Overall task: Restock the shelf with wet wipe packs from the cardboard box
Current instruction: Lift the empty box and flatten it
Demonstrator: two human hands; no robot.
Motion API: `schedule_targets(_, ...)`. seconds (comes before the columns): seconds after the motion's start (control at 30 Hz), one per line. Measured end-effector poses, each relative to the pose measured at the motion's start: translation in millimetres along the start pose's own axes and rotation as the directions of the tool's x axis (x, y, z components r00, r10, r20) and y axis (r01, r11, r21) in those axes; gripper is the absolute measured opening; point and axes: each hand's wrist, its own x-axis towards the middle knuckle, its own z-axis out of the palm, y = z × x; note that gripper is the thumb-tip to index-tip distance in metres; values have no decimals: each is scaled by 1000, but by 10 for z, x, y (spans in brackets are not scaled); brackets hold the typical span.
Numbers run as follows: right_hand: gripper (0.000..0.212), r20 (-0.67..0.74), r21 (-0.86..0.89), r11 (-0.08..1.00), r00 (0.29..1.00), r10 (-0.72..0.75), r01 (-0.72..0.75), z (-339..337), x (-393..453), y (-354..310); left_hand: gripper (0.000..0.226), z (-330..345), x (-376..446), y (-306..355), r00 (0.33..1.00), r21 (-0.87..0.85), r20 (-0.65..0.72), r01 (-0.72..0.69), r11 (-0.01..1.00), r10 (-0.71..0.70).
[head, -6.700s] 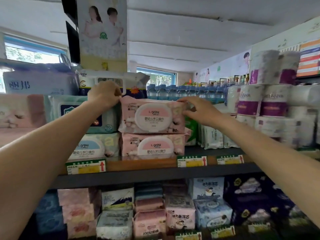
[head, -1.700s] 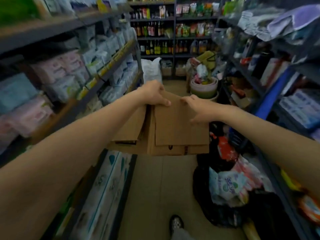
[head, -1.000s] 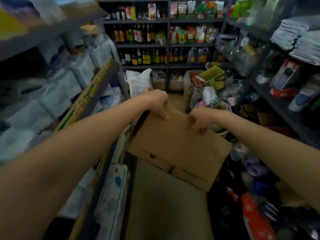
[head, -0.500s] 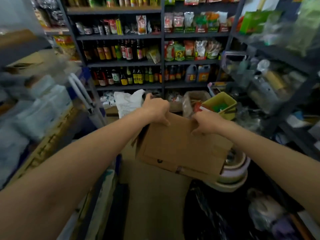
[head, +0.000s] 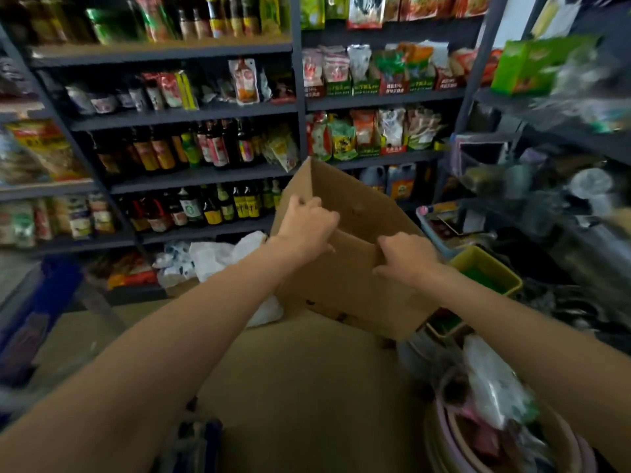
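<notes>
I hold a brown cardboard box (head: 345, 288) out in front of me above the floor, tilted, with one flap standing up at the back. My left hand (head: 307, 225) grips its near left edge, fingers curled over the rim. My right hand (head: 406, 256) grips the near right edge the same way. The inside of the box is hidden from me. No wet wipe packs are in view, and the wipes shelf is out of frame.
Dark metal shelves (head: 205, 174) with sauce bottles and snack bags fill the far wall. A white plastic bag (head: 222, 256) lies on the floor below them. A yellow-green bin (head: 485, 271) and stacked basins with bags (head: 495, 421) crowd the right side.
I have turned away from the wipes shelf and carried the box down the aisle toward the end shelves. The box now tilts with a flap raised; both hands keep their grip.
</notes>
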Motion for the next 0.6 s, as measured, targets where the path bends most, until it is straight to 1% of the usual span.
schedule_targets(0.13,28,-51,-20,995,994,99,-100,-34,823,487,32,167,1042,-180,1000,-84,-8,-23,996,23)
schedule_targets(0.27,31,-2,-16,979,980,201,-201,253,1686,1076,35,537,2133,-149,996,-81,56,-63,995,68)
schedule_targets(0.43,26,156,47,940,932,327,-337,843,2800,1985,27,1208,3514,79,981,-92,155,-99,991,113)
schedule_targets(0.53,23,288,47,926,892,348,-376,1162,3342,2499,29,1559,4191,247,968,-115,194,-138,984,158)
schedule_targets(0.6,22,364,39,926,868,337,-376,1314,3550,2779,31,1763,4466,389,954,-179,243,-136,974,178)
